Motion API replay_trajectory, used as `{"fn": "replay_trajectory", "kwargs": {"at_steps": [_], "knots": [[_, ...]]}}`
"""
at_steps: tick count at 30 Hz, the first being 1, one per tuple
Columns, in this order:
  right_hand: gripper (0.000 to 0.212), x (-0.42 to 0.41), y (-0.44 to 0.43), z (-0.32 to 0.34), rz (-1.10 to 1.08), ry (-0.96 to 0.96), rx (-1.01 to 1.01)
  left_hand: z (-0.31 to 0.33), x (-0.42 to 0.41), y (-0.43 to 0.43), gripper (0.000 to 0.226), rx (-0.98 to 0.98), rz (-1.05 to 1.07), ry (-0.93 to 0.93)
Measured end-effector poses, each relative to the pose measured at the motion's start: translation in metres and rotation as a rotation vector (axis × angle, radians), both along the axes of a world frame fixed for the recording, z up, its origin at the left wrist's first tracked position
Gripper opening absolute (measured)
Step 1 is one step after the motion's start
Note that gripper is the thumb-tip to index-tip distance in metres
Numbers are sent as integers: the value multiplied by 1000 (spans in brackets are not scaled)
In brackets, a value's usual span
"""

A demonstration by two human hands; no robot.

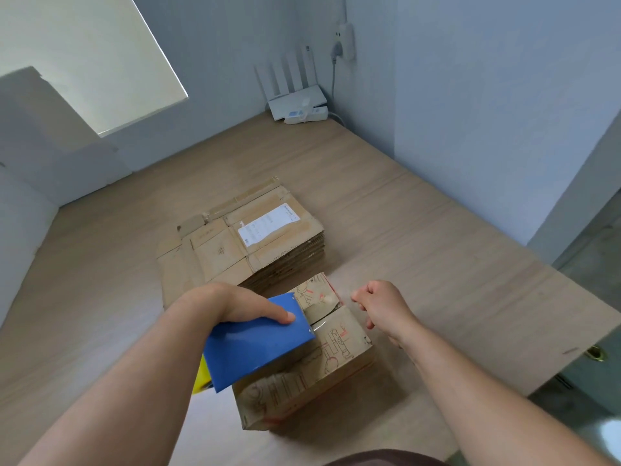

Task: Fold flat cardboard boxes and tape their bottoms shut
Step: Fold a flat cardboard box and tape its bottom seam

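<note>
Behind box (pixel 336 344): flat cardboard stack (pixel 268 250), close; passage over table (pixel 437 237) right; router (pixel 297 102) far corner.

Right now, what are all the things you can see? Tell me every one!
Printed box: one, brown with drawings, nearest, under the dispenser.
Tape dispenser: one, blue and yellow, on the box's top.
Flat boxes: one stack, brown, behind the printed box.
Label: one, white, atop the stack.
Router: one, white, far corner.
Plug block: one, white, wall above router.
Wooden surface: one, light brown, under everything.
Left hand: one, grips the dispenser.
Right hand: one, fingers curled, right of the box.
</note>
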State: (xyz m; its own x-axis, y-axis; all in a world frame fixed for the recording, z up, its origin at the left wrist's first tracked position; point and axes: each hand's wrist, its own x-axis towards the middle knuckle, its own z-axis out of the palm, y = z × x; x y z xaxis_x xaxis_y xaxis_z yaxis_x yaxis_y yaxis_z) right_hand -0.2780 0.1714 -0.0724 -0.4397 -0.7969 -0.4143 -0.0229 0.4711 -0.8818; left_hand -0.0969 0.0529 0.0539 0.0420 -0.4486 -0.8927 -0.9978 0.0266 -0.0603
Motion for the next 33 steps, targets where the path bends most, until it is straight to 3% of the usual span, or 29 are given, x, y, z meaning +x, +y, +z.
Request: {"fn": "replay_trajectory", "kwargs": {"at_steps": [5, 9, 11, 13, 17, 23, 27, 33], "knots": [[32, 5, 0, -18, 42, -129, 62, -3, -3, -1, 60, 1, 15, -17], [30, -9, 16, -31, 23, 197, 267, -3, -3, -1, 63, -5, 22, -32], [25, -5, 18, -25, -32, 273, 154, -3, -3, -1, 64, -4, 26, -39], [34, 7, 12, -10, -9, 335, 42, -2, -4, 0, 65, -7, 29, -47], [38, 34, -2, 3, 165, 528, 92, -2, -4, 0, 64, -6, 22, -36], [35, 35, -3, 1, 148, 464, 82, 3, 6, 0, 63, -17, -22, 58], [36, 37, -1, 4, 143, 528, 111, 4, 27, -5, 65, 1, -11, 164], [34, 38, 0, 1, 102, 499, 110, -8, 126, -18, 89, 91, 56, 160]]}}
